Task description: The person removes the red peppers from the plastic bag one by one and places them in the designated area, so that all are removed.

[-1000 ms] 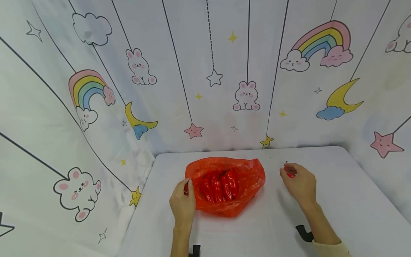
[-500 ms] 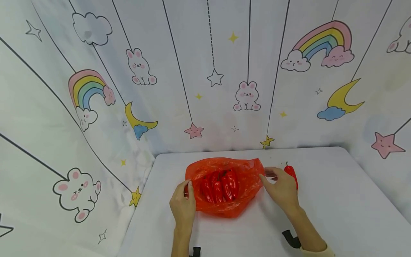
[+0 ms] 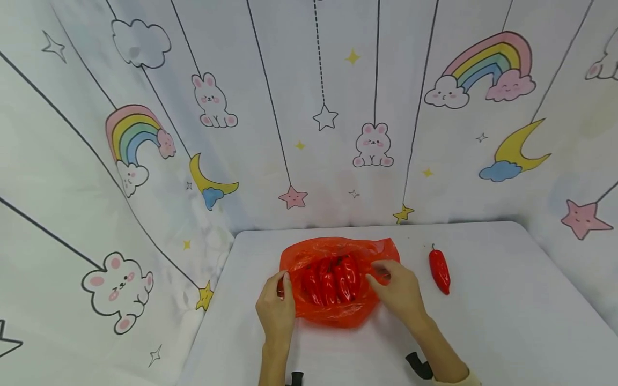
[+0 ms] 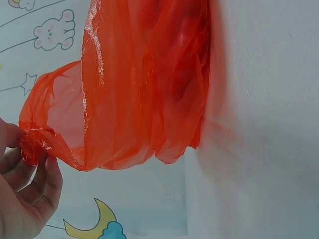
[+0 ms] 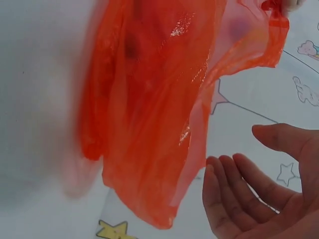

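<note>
A red plastic bag (image 3: 338,316) sits on the white table with its mouth spread. Inside it lie several shiny red chili peppers (image 3: 329,284) side by side. My left hand (image 3: 276,311) grips the bag's left edge; in the left wrist view the gathered plastic (image 4: 35,144) is between thumb and fingers. Over the bag's right side is my right hand (image 3: 398,292), thumb apart from the fingers. The right wrist view shows this right hand (image 5: 259,199) holding nothing, fingertips near the bag's rim. One more red chili pepper (image 3: 439,271) lies on the table to the right.
The white table (image 3: 507,311) stands against a white cloth backdrop (image 3: 270,107) printed with rainbows, rabbits, moons and stars. A black strap piece (image 3: 419,365) shows by the right wrist, and another black piece (image 3: 297,378) by the left.
My right hand has let go of the single chili pepper on the table. It has moved left to the bag, over its right side. My left hand has stayed at the bag's edge.
</note>
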Action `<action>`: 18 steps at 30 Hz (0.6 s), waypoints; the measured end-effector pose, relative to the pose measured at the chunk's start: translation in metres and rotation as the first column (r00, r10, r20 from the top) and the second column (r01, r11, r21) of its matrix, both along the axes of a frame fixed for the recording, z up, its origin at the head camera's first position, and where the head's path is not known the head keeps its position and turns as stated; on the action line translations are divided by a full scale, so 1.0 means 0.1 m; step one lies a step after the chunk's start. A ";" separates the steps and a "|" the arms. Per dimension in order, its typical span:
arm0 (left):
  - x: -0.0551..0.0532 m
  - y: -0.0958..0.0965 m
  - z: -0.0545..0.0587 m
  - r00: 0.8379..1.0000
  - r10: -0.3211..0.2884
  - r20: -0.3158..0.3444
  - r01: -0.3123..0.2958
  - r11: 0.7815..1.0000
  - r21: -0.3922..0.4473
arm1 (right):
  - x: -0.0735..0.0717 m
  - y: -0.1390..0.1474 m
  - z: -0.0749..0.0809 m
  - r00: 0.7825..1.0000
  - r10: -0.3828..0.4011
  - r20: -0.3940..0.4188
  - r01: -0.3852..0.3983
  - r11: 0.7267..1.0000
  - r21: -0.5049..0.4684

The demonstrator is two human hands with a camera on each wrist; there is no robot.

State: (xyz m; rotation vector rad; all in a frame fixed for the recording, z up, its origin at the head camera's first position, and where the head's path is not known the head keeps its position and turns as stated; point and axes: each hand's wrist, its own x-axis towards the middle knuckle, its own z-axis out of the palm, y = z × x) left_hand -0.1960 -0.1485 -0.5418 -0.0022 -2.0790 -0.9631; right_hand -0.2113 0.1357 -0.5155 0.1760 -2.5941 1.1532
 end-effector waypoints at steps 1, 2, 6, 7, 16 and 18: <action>0.00 0.00 0.00 1.000 -0.001 -0.002 0.001 1.000 0.001 | 0.00 -0.02 -0.01 1.000 0.001 0.004 -0.001 1.000 0.003; 0.00 0.00 0.00 1.000 -0.002 -0.004 0.002 1.000 0.001 | -0.01 -0.03 -0.02 1.000 0.004 0.005 -0.004 1.000 0.002; 0.00 0.01 0.00 1.000 -0.004 -0.009 0.004 1.000 -0.001 | -0.04 -0.09 -0.10 1.000 0.026 0.017 -0.026 1.000 -0.007; 0.00 0.01 0.00 1.000 -0.004 -0.011 0.004 1.000 -0.002 | -0.06 -0.10 -0.12 0.999 0.032 0.021 -0.032 0.999 -0.010; -0.02 0.01 -0.02 0.999 -0.005 -0.040 0.005 1.000 -0.011 | -0.15 -0.22 -0.34 0.996 0.022 0.083 -0.027 0.998 0.051; -0.02 0.01 -0.03 0.999 -0.005 -0.042 0.004 1.000 -0.012 | -0.16 -0.24 -0.36 0.993 0.014 0.119 -0.023 0.997 0.073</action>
